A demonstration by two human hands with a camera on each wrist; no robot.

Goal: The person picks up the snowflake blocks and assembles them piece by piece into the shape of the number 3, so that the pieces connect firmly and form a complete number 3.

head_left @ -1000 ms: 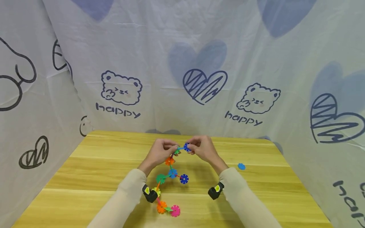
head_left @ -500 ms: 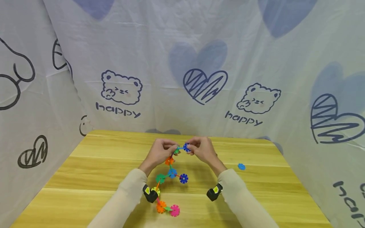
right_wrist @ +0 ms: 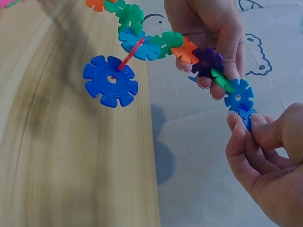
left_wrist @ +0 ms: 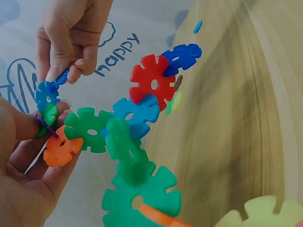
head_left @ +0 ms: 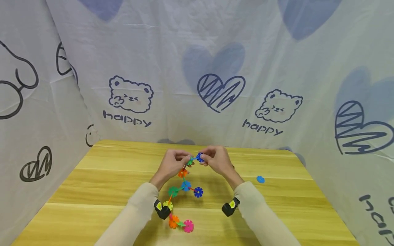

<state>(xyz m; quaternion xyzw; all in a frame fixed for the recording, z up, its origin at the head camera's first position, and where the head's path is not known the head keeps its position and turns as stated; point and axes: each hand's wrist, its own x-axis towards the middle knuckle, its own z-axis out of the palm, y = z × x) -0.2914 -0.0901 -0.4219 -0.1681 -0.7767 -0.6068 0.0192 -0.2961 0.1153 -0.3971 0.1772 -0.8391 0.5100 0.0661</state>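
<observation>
A chain of interlocking snowflake discs hangs from my two raised hands. My left hand (head_left: 173, 163) pinches it by a green disc (right_wrist: 221, 80), with a purple disc (right_wrist: 207, 61) and an orange disc (left_wrist: 63, 147) beside its fingers. Between thumb and fingers, my right hand (head_left: 218, 160) pinches a dark blue disc (head_left: 199, 157) that joins a light blue disc (right_wrist: 239, 96) edge to edge. Lower down, a red disc (left_wrist: 153, 81) carries another dark blue disc (right_wrist: 111, 81) on a side branch. The chain's tail ends in a pink disc (head_left: 188, 226).
A loose light blue disc (head_left: 260, 179) lies on the wooden table (head_left: 286, 205), right of my right hand. A printed white cloth (head_left: 172, 112) stands as a wall behind the table and along both sides. Black wrist cameras (head_left: 230, 207) sit on both sleeves.
My right hand has shifted slightly left with the dark blue disc, closer to my left hand. The hanging chain has moved up a little. The loose disc stays where it was.
</observation>
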